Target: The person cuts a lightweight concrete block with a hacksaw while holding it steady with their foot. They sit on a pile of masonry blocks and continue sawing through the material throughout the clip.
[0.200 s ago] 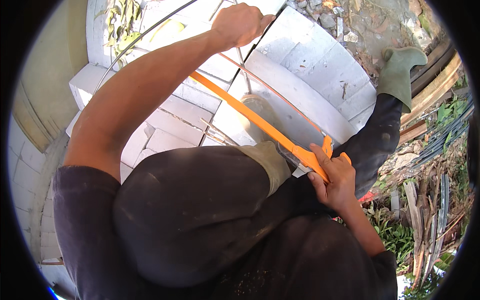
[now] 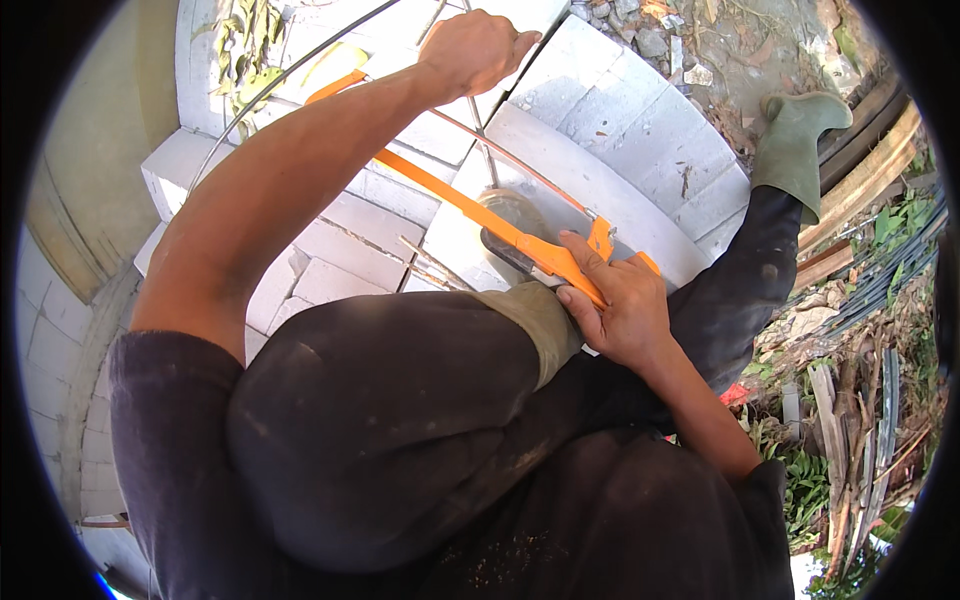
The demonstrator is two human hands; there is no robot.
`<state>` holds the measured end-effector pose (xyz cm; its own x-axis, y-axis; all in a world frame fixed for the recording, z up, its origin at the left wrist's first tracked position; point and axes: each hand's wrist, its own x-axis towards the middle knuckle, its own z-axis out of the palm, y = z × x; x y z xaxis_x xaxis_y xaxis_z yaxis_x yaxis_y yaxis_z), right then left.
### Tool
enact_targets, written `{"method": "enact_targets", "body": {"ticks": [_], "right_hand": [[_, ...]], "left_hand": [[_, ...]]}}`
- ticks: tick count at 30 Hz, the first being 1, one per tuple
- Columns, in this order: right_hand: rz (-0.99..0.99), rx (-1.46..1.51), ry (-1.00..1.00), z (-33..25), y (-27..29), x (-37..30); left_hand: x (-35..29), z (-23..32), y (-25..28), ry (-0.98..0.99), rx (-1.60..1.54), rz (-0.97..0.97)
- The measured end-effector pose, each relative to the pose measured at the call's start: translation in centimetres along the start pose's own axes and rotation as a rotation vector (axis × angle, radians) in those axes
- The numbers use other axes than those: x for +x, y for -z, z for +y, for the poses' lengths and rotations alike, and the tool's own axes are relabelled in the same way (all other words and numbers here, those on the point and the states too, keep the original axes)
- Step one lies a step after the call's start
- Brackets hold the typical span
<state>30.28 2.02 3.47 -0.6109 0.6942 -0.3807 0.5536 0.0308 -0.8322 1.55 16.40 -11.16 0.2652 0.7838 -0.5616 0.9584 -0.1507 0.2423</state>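
My right hand (image 2: 625, 305) is wrapped round the handle of an orange hacksaw (image 2: 440, 190). The saw slants up to the left, and its far end shows beyond my left forearm. Its thin reddish blade (image 2: 530, 172) crosses a slim metal rod (image 2: 486, 150). Closed in a fist, my left hand (image 2: 470, 55) grips the rod just above the blade, thumb pointing right. The rod's lower end comes down beside the toe of my boot (image 2: 515, 215) on the pale blocks. The cut spot itself is too small to make out.
Pale blocks (image 2: 610, 95) form the surface under the saw. A long dark rod (image 2: 300, 60) and wilted leaves (image 2: 250, 40) lie at the upper left. My other boot (image 2: 795, 150) stands to the right, near boards (image 2: 870, 180), rubble (image 2: 650, 40) and a bundle of thin bars (image 2: 890, 270).
My right hand has pushed the hacksaw up and to the left; its far end now shows past my left forearm. My left hand has stayed nearly in place.
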Motion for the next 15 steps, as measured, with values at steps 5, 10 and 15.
{"method": "enact_targets", "body": {"ticks": [5,10,15], "right_hand": [[-0.035,-0.046,-0.066,0.8,4.0,-5.6],[-0.044,-0.026,-0.023,1.2,0.3,0.0],[-0.027,-0.002,-0.037,1.3,2.1,-3.2]], "left_hand": [[-0.1,0.1,0.6,0.042,0.014,-0.07],[0.2,0.6,0.4,0.061,-0.031,-0.112],[0.1,0.3,0.9,0.065,-0.026,-0.125]]}}
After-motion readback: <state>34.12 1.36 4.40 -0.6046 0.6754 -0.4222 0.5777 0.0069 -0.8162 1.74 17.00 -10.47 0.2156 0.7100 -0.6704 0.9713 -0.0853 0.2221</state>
